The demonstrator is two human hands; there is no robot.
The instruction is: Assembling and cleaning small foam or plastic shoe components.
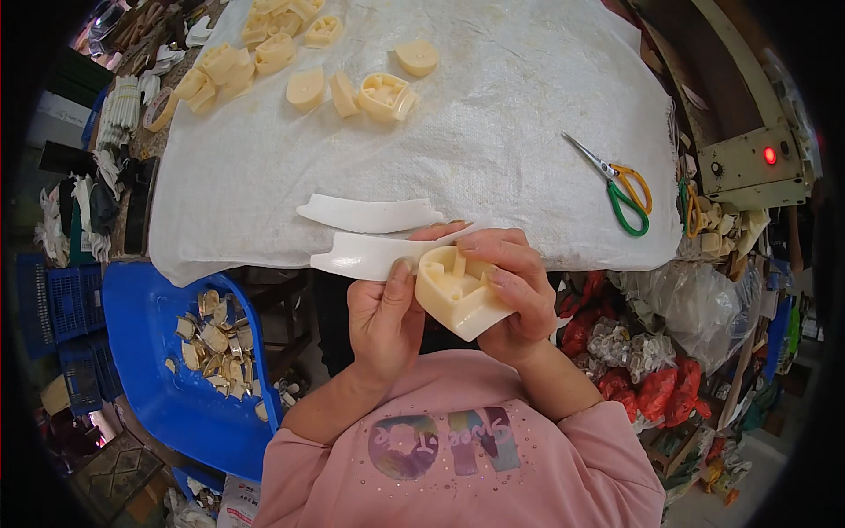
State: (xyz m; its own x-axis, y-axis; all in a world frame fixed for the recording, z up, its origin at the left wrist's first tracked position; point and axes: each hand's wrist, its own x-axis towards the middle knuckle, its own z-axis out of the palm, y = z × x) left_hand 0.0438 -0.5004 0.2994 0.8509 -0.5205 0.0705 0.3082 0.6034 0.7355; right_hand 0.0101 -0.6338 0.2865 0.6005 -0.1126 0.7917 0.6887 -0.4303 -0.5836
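Close in front of my chest, at the table's near edge, my right hand (521, 286) grips a cream, hollow plastic block (449, 304) shaped like a shoe heel. Its open side with inner ribs faces up. My left hand (383, 321) pinches a curved white strip (361, 255), thumb on top and fingertips behind it. The strip's right end lies against the block's far side, partly hidden by block and fingers. A second curved white strip (370, 214) lies on the table just beyond the held one.
White woven sheeting (502, 97) covers the table. Several similar cream blocks (385, 95) lie at its far left. Scissors (620, 183) with green and orange handles rest on the right. A blue basin (141, 343) of gold-and-cream pieces stands lower left; a control box (748, 167) glows red at right.
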